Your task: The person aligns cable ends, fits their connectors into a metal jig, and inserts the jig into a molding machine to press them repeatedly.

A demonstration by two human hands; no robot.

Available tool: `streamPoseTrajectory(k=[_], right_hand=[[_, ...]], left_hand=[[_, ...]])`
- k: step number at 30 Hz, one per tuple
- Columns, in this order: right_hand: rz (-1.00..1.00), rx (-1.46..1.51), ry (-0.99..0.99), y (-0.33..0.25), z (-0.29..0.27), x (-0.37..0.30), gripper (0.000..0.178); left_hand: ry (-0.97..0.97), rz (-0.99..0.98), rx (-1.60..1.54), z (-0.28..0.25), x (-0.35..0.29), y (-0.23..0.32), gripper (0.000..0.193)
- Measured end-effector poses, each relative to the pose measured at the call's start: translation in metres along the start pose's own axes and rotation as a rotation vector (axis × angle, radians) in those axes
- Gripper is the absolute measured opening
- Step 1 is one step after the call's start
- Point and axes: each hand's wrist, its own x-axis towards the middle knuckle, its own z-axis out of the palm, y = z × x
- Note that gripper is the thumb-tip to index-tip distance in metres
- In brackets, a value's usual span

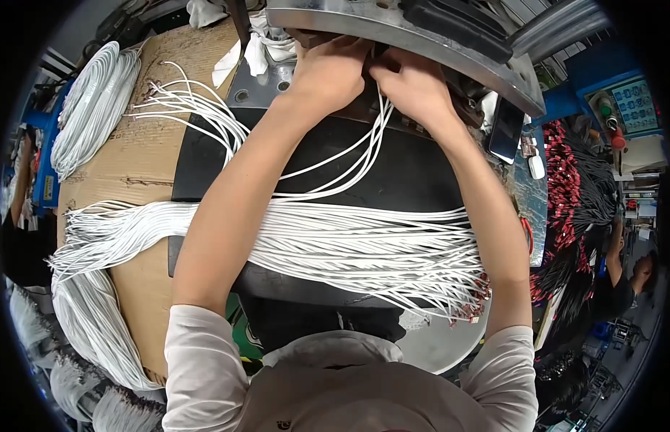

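Both my hands reach in under the steel edge of a press-like machine (421, 43). My left hand (331, 75) bends inward there, its fingertips hidden by the machine. Beside it, my right hand (414, 83) is curled, thumb and fingers drawn together where a few white cables (378, 133) run up to it. The cable ends between the hands are out of sight. Those cables loop back down to the left, past my left forearm. Below my arms a thick bundle of white cables (349, 237) lies across a black surface, with small reddish-brown ends (479, 299) at its right.
More white cables (194, 101) fan out at the left, near a coiled bundle (97, 108) on cardboard (158, 155). A phone (506, 129) stands right of the machine. Farther right are a control panel (630, 104), black cables with red ends (565, 187) and another person (627, 277).
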Motion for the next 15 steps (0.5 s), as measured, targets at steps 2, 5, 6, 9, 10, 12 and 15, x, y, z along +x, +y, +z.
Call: streamPoseTrajectory(k=[2,5,6,9,10,12,15], right_hand=[[0.006,0.043,-0.024,0.006,0.001,0.000,0.029],[-0.011,0.122,0.002,0.017,0.003,0.004,0.029],[-0.019,0.161,0.014,0.021,0.004,0.005,0.028],[-0.072,0.091,0.042,0.027,0.008,0.006,0.028],[-0.098,0.056,0.056,0.026,0.009,0.006,0.028],[-0.073,0.047,0.054,0.024,0.011,0.008,0.028],[-0.033,0.028,0.048,0.024,0.008,0.009,0.029]], left_hand=[[-0.017,-0.003,0.091,-0.002,-0.001,0.002,0.054],[-0.058,-0.049,0.086,-0.003,0.000,0.004,0.054],[-0.079,-0.072,0.083,-0.002,0.001,0.006,0.054],[-0.064,-0.057,0.104,0.001,0.001,0.009,0.053],[-0.057,-0.048,0.115,0.001,0.001,0.010,0.052],[-0.068,-0.050,0.126,0.001,0.002,0.011,0.052],[-0.081,-0.061,0.151,-0.002,0.005,0.015,0.052]])
